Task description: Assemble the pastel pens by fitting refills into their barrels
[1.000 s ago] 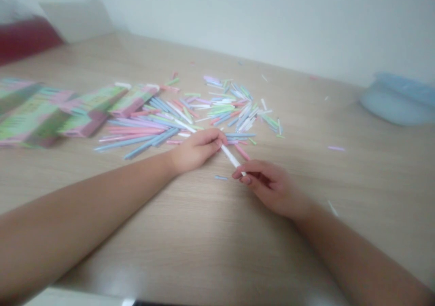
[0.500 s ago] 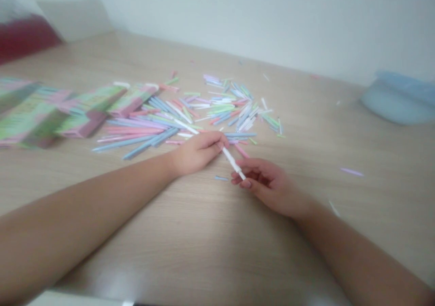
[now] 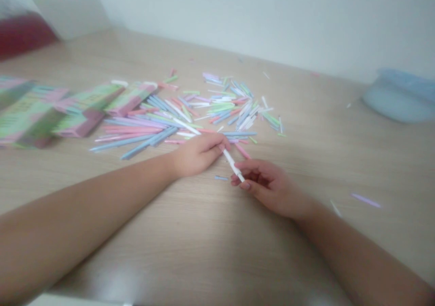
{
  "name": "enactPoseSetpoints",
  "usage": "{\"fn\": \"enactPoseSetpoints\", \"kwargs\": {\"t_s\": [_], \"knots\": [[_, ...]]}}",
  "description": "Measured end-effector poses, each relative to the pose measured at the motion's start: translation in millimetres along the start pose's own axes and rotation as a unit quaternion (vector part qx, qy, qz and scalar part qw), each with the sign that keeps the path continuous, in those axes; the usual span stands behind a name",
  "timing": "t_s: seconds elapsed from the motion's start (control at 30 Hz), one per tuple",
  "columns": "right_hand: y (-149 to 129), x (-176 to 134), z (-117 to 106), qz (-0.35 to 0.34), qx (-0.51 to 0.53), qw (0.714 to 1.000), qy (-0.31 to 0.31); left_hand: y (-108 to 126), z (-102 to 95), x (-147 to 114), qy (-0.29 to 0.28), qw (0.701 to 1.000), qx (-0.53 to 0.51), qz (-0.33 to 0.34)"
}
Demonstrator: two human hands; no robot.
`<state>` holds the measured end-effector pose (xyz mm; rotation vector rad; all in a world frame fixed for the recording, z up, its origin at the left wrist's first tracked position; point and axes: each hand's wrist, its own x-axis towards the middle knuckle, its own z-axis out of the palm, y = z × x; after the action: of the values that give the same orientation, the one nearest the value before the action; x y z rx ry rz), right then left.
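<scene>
My left hand [image 3: 202, 156] is closed around the middle of a slim white pen [image 3: 231, 162], which slants down to the right over the table. The pen's upper end sticks out behind that hand toward the pile. At its lower, narrower end, my right hand [image 3: 268, 183] pinches it between thumb and fingers. A short blue piece [image 3: 221, 177] lies on the wood just left of the right fingertips. Beyond both hands spreads a loose pile of pastel sticks [image 3: 149, 127], long ones at left and shorter pieces [image 3: 234, 106] at right.
Several green and pink boxes [image 3: 81, 109] lie at the left. A pale blue pouch-like thing [image 3: 401, 95] rests at the far right by the wall. A lilac stick [image 3: 366, 200] and a thin whitish one [image 3: 335, 207] lie near my right forearm. A dark red object [image 3: 25, 36] is at back left.
The lilac stick has shifted right and nearer to me, and a small white bit by the pouch has moved right. Both hands stay on the white pen, nearly still.
</scene>
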<state>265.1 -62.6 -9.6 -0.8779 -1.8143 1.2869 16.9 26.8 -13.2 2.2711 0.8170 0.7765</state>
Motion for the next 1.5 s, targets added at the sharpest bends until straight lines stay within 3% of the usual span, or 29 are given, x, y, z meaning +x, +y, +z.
{"fn": "enactPoseSetpoints", "kwargs": {"t_s": [0.4, 0.53, 0.67, 0.97, 1.07, 1.17, 1.3, 1.5], "knots": [[-4, 2, 2, 0.008, 0.011, 0.999, 0.031, 2, 0.5, -1, -0.010, 1.000, 0.019, -0.001], [-5, -1, 2, -0.027, -0.079, 0.994, 0.077, 2, 0.7, 0, -0.007, 1.000, 0.013, -0.002], [-5, -4, 0, -0.088, -0.213, 0.965, 0.127, 1, 0.6, 0, -0.004, 1.000, 0.012, -0.007], [-4, -2, -2, -0.102, -0.254, 0.955, 0.114, 3, -0.2, 0, -0.013, 1.000, 0.007, -0.006], [-5, 0, -4, -0.125, -0.298, 0.940, 0.112, 4, 0.2, 0, -0.017, 1.000, 0.019, -0.002], [-4, 0, -5, -0.126, -0.332, 0.922, 0.156, 6, 0.6, 0, -0.028, 0.999, -0.007, -0.017], [-1, 0, -5, -0.099, -0.289, 0.921, 0.243, 6, -0.3, -2, -0.037, 0.995, -0.086, -0.025], [-1, 2, -8, -0.097, -0.311, 0.905, 0.274, 8, -5.0, -1, -0.056, 0.995, -0.081, 0.014]]}}
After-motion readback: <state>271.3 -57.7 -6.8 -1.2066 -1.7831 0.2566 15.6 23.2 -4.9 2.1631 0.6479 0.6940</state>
